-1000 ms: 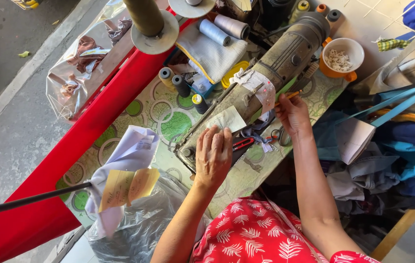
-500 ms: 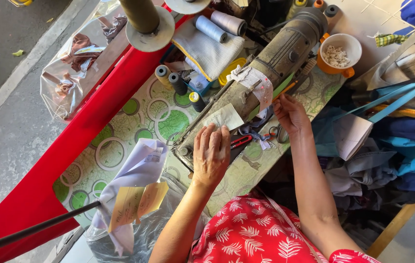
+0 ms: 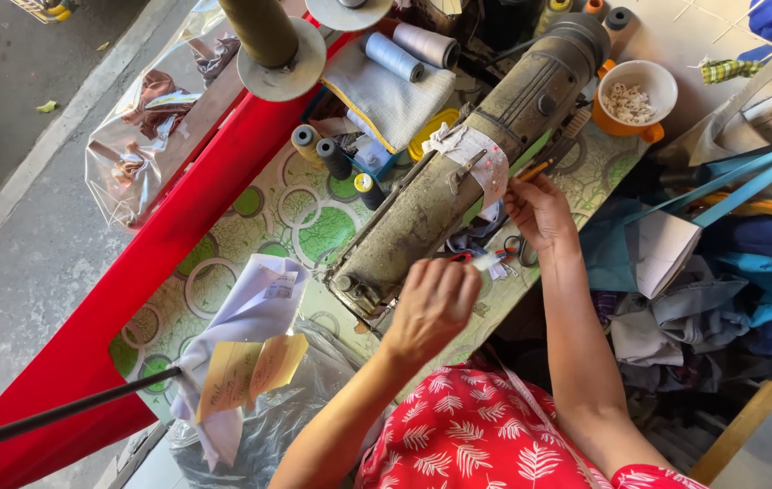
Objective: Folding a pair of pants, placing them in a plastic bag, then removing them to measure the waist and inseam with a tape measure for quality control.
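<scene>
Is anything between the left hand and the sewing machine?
Nothing visible does. The left hand hovers right at the front edge of the sewing machine, with only a small white piece at its fingertips; what lies under the palm is hidden.

The person wears a red garment (image 3: 486, 435) printed with white fern-like leaves, forearms bare.

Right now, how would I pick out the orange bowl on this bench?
Start at the sewing machine lying across the patterned table. Follow its body to the far end, past the right hand. The bowl sits just beyond: round, orange outside, white inside, holding small pale bits, unlike the thread spools nearby.
</scene>
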